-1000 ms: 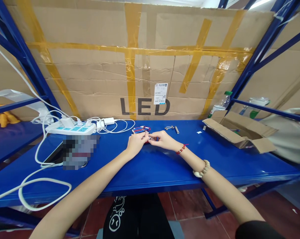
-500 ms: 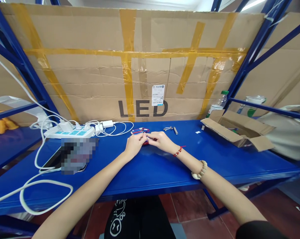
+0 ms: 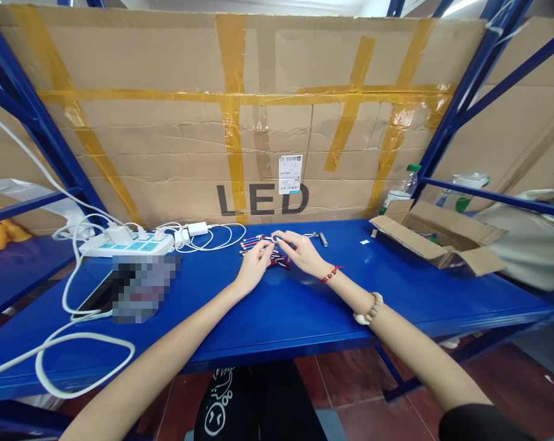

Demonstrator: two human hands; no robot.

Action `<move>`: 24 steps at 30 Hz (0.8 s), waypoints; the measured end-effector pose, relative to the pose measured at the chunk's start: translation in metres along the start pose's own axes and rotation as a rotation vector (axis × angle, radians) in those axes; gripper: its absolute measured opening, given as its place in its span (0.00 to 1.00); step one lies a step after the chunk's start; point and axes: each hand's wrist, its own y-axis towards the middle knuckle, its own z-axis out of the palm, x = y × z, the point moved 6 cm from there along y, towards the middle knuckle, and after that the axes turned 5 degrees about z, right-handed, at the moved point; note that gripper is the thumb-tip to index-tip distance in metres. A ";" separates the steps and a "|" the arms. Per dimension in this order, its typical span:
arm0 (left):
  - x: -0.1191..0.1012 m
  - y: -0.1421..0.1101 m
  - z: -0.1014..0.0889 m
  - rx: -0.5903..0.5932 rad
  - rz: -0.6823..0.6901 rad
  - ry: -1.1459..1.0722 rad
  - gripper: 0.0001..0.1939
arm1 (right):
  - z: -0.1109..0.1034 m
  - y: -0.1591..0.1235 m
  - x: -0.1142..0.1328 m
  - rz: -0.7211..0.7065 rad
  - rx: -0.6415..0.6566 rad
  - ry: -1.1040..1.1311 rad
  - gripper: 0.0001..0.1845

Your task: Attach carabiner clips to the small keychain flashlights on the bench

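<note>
My left hand [image 3: 255,264] has its thumb and fingers pinched together near the middle of the blue table. Opposite it, my right hand [image 3: 303,252] is closed in a pinch too, its fingertips almost meeting the left ones. Between the fingertips is a small silvery piece [image 3: 275,239], too small to make out its exact kind. Below and beside my hands lies a bunch of thin red, blue and white strips with shiny metal ends [image 3: 249,245]. A dark red part [image 3: 282,264] shows under my right hand. Just beyond that hand lies a small grey cylinder [image 3: 323,239].
At left, a white power strip [image 3: 130,244] trails cables over the blue table [image 3: 304,324]. A pixelated flat object [image 3: 143,288] lies nearby. An open cardboard box [image 3: 436,236] and a green-capped bottle [image 3: 400,191] stand at right. Taped cardboard [image 3: 185,141] walls the back.
My fingers have shifted up and slightly away from the table, now pinching a small silvery piece. More of the striped bunch shows below them.
</note>
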 end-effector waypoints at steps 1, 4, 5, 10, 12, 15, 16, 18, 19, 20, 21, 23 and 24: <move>-0.001 -0.001 0.000 -0.005 0.001 0.015 0.16 | 0.001 0.000 -0.001 0.015 0.009 0.018 0.21; -0.001 -0.002 0.000 -0.007 -0.003 0.041 0.15 | 0.004 -0.001 -0.004 0.067 0.038 0.065 0.21; 0.000 -0.003 0.000 -0.006 -0.006 0.046 0.15 | 0.005 -0.001 -0.004 0.079 0.045 0.078 0.21; 0.004 -0.005 0.011 0.109 0.026 0.110 0.14 | 0.001 0.001 -0.006 0.081 -0.002 0.111 0.18; 0.004 -0.007 0.017 0.180 0.046 0.130 0.13 | -0.004 0.002 -0.009 0.108 -0.037 0.108 0.18; 0.005 -0.008 0.021 0.194 0.023 0.112 0.13 | -0.012 0.005 -0.019 0.180 -0.047 0.014 0.18; 0.005 -0.008 0.020 0.174 0.002 0.086 0.14 | -0.014 0.005 -0.024 0.205 -0.036 -0.056 0.17; 0.006 -0.007 0.017 0.119 -0.041 0.027 0.14 | -0.020 0.005 -0.037 0.281 -0.005 -0.230 0.16; 0.007 -0.006 0.014 0.086 -0.061 0.004 0.15 | -0.022 0.004 -0.045 0.344 0.018 -0.318 0.16; 0.009 -0.006 0.012 0.055 -0.081 -0.014 0.15 | -0.024 0.002 -0.055 0.425 0.047 -0.404 0.16; 0.010 -0.005 0.010 0.024 -0.099 -0.028 0.15 | -0.026 0.000 -0.066 0.510 0.086 -0.477 0.17; 0.012 -0.004 0.005 -0.029 -0.128 -0.052 0.16 | -0.029 -0.005 -0.080 0.593 0.111 -0.520 0.16; 0.013 -0.004 0.004 -0.050 -0.136 -0.061 0.16 | -0.029 -0.007 -0.086 0.619 0.116 -0.534 0.15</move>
